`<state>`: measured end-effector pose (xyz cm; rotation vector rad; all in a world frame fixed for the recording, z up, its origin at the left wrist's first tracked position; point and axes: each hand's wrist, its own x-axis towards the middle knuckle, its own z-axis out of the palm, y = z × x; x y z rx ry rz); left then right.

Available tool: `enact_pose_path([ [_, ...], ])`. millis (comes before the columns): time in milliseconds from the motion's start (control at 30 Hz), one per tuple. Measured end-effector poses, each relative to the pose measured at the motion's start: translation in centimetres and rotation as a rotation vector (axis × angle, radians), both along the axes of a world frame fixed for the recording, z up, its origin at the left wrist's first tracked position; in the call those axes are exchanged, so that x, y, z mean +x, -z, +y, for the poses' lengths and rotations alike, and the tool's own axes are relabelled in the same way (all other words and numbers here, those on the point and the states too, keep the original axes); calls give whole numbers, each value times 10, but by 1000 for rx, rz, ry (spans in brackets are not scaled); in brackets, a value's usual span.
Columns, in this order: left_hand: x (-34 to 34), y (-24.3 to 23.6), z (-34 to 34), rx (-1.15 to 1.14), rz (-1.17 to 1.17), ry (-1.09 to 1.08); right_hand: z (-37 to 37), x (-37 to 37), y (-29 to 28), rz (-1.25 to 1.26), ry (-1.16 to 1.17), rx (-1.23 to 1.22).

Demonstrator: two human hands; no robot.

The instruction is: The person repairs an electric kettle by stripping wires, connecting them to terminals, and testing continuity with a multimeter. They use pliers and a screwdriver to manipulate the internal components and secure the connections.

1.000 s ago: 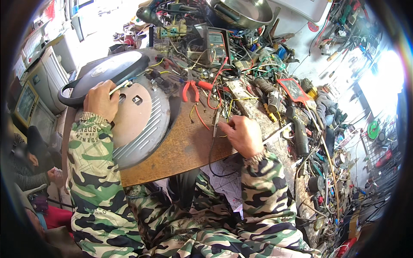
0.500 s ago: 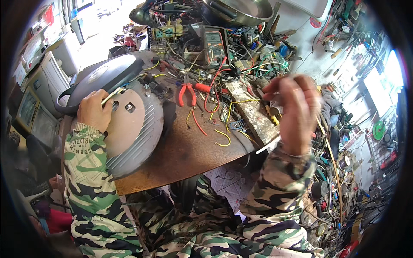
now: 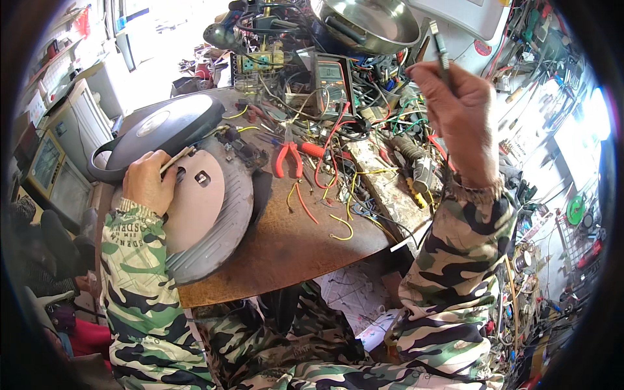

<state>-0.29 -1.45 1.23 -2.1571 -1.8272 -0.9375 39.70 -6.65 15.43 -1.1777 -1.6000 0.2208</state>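
My left hand (image 3: 148, 182) is closed on a thin pale strip (image 3: 173, 158) over the round grey appliance base (image 3: 224, 247), which has a tan disc (image 3: 198, 218) with a small opening. A grey-black lid-like housing (image 3: 159, 127) lies tilted behind it. My right hand (image 3: 458, 120) is raised at the right, closed round a slim dark tool (image 3: 439, 47) with a pale metallic tip, with a dark cable below it; I cannot make out exactly what tool it is. Red-handled pliers (image 3: 289, 156) and loose wires (image 3: 341, 227) lie on the wooden table (image 3: 292, 253).
A multimeter (image 3: 330, 84), a steel pan (image 3: 367, 23) and tangled cables crowd the back. A worn board (image 3: 380, 188) with tools lies right of the wires. Hung tools cover the right wall. Another person's dark sleeve (image 3: 52, 283) shows at lower left.
My right hand has lifted from the wires on the table and moved up and to the right, now with the slim tool raised. My left hand stays on the base.
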Motion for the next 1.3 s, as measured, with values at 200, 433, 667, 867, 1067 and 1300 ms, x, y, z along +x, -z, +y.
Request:
enact_pose_path([
  [200,-3,2,4,-48,-1,42,73,60,28,-330,216,-193],
  [433,-1,2,4,-23,2,50,160,113,118,-640,393,-351],
  [667,1,6,11,-39,8,95,195,114,155,-759,354,-546],
  [867,4,8,12,-37,-23,107,194,114,145,-738,480,-370],
  [1067,1,4,5,-18,-18,91,149,122,75,-709,273,-592],
  [1300,2,-3,2,-49,-1,63,168,173,69,-791,389,-219],
])
